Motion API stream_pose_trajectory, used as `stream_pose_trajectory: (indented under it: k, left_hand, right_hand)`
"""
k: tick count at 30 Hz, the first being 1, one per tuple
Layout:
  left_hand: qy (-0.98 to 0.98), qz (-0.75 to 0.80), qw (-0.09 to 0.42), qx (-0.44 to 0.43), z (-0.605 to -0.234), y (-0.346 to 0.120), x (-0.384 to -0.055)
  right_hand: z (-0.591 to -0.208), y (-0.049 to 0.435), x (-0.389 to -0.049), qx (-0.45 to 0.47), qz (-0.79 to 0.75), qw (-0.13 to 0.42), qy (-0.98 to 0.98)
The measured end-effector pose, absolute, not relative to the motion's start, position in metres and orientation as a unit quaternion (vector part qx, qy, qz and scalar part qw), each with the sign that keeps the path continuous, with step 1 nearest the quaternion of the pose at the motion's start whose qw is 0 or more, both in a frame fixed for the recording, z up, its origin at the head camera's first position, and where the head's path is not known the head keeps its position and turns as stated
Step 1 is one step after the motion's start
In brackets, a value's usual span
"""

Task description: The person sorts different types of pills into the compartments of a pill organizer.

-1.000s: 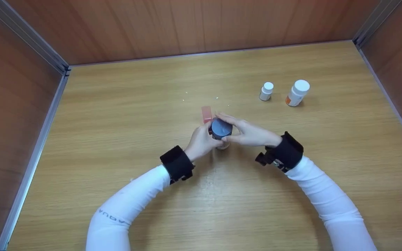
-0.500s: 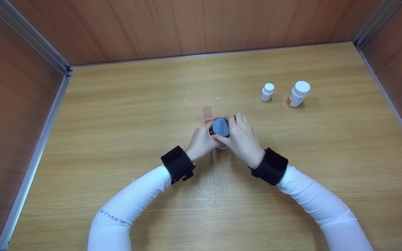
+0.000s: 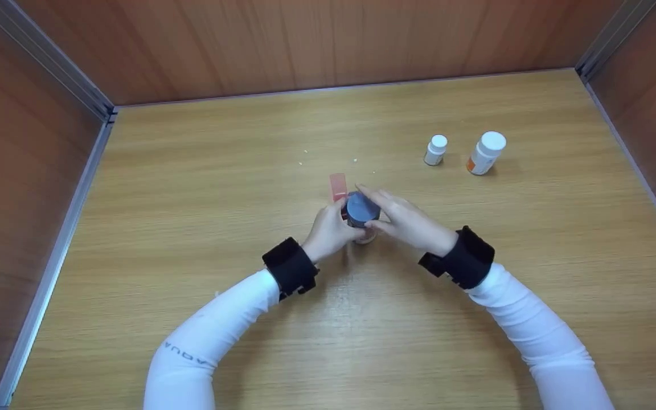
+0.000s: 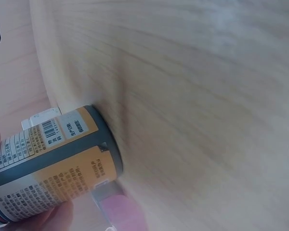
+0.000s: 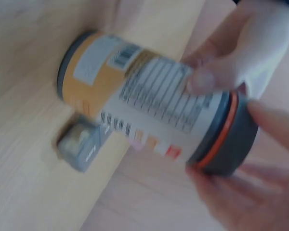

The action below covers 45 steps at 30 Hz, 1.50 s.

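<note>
A supplement bottle (image 4: pixel 62 156) with an orange and white label stands on the table at the middle of the head view. My left hand (image 3: pixel 328 232) grips its body from the left; in the left wrist view, only its fingertips show. The bottle's dark cap (image 5: pixel 233 139) sits above an orange ring. My right hand (image 3: pixel 410 223) pinches this cap, thumb on one side and fingers on the other. Beside the bottle is a small pill box (image 5: pixel 82 149) holding pale pieces. Its pink lid (image 3: pixel 338 185) lies raised or folded back, partly hidden by the hands.
Two white bottles stand at the back right, a small one (image 3: pixel 435 150) and a larger one (image 3: pixel 486 152). Several tiny white bits (image 3: pixel 355 160) are scattered behind the pill box. Wooden panels (image 3: pixel 328 45) enclose the table at the back and sides.
My right hand turned around the cap, wrist swinging inward, then swung back out with its fingers spread around the cap again. The left hand and the bottle stayed in place.
</note>
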State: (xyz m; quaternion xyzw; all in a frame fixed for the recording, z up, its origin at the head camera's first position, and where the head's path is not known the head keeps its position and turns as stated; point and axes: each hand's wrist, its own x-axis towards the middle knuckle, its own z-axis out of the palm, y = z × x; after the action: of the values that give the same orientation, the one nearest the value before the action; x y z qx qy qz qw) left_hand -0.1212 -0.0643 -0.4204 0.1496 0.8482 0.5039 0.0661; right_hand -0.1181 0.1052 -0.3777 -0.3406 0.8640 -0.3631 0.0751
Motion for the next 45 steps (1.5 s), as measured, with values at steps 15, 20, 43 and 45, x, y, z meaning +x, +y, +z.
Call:
stream_pose_trajectory:
  k: [15, 20, 43, 45]
  left_hand:
    - [0.86, 0.486, 0.057, 0.147, -0.42, -0.064, -0.121]
    - [0.86, 0.485, 0.055, 0.145, -0.42, -0.064, -0.122]
    - [0.864, 0.478, 0.051, 0.147, -0.42, -0.064, -0.12]
    - [0.866, 0.475, 0.054, 0.145, -0.42, -0.064, -0.121]
  right_hand:
    - [-0.39, 0.095, -0.121, -0.232, -0.414, 0.036, 0.879]
    - [-0.392, 0.082, -0.115, -0.222, -0.337, -0.058, 0.913]
    - [-0.394, 0.108, -0.133, -0.312, -0.48, 0.117, 0.811]
    - [-0.395, 0.103, -0.128, -0.292, -0.42, 0.064, 0.857]
